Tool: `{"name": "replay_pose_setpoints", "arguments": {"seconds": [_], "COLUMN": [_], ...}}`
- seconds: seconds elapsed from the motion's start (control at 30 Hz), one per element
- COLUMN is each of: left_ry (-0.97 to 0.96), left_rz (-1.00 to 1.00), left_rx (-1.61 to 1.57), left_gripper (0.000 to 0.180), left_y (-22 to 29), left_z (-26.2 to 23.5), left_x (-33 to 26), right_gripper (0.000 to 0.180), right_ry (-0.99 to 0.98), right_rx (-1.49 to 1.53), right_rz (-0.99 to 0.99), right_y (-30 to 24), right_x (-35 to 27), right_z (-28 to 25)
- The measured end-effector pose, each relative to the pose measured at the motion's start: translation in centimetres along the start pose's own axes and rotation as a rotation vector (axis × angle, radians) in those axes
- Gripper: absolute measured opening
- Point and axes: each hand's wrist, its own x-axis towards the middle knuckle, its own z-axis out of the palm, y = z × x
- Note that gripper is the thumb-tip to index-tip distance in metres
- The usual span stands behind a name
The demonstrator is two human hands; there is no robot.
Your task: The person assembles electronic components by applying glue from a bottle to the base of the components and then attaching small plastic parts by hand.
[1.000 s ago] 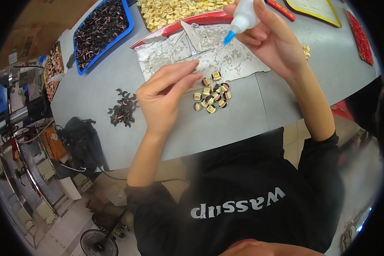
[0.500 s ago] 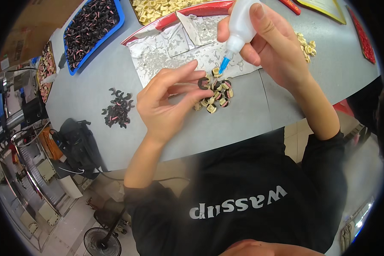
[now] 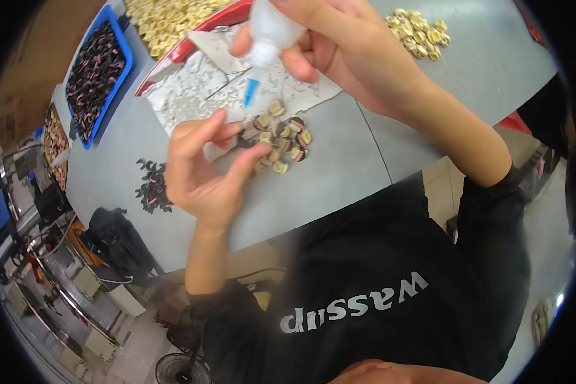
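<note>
My right hand (image 3: 345, 45) is wrapped round a translucent white squeeze bottle (image 3: 269, 32). Its blue dispensing tip (image 3: 251, 93) points down, slightly blurred, over a white sheet. To the left, my left hand (image 3: 201, 166) has its thumb and fingers spread apart beside a small pile of cream pieces joined with dark curved pieces (image 3: 297, 153). A small dark bit shows by its fingertips; whether they touch it is unclear. A single cream piece (image 3: 276, 107) lies at the pile's far edge. Loose black and pink curved pieces (image 3: 152, 189) lie left of this hand.
A blue tray (image 3: 129, 61) of black and pink pieces stands far left, beside a heap of cream pieces (image 3: 166, 22). The stained white sheet (image 3: 173, 105) lies in a red-rimmed tray (image 3: 173, 48). More cream pieces (image 3: 417, 35) sit right on the grey table (image 3: 339, 160).
My left hand's fingers have parted from the dark curved piece they pinched. The bottle's tip has lifted away from the pile. The whole view has shifted, too.
</note>
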Motion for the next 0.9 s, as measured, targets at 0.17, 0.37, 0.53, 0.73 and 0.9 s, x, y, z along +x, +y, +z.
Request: {"name": "replay_pose_setpoints", "arguments": {"seconds": [0.17,0.37,0.53,0.73,0.9], "left_ry": [0.090,0.131,0.123,-0.246,-0.390], "left_rz": [-0.046,-0.119,-0.228,-0.128,0.009], "left_rx": [0.026,0.146,0.200,0.506,0.493], "left_gripper": [0.054,0.045,0.037,0.025,0.052], "left_y": [-0.7,-0.8,-1.1,-0.1,2.4], "left_z": [-0.3,-0.8,-1.1,-2.0,-1.9], "left_x": [0.2,0.6,0.7,2.0,1.9], "right_gripper": [0.034,0.035,0.039,0.041,0.037], "right_ry": [0.134,0.335,0.428,0.403,0.474], "right_rx": [0.018,-0.039,0.068,0.019,-0.087], "right_rz": [-0.079,-0.169,-0.244,-0.189,-0.205], "right_y": [-0.6,-1.1,-2.4,-1.0,-1.0], "right_x": [0.1,-0.5,-1.4,-0.7,-0.8], "right_z": [-0.7,-0.7,-0.3,-1.1,-1.2]}}
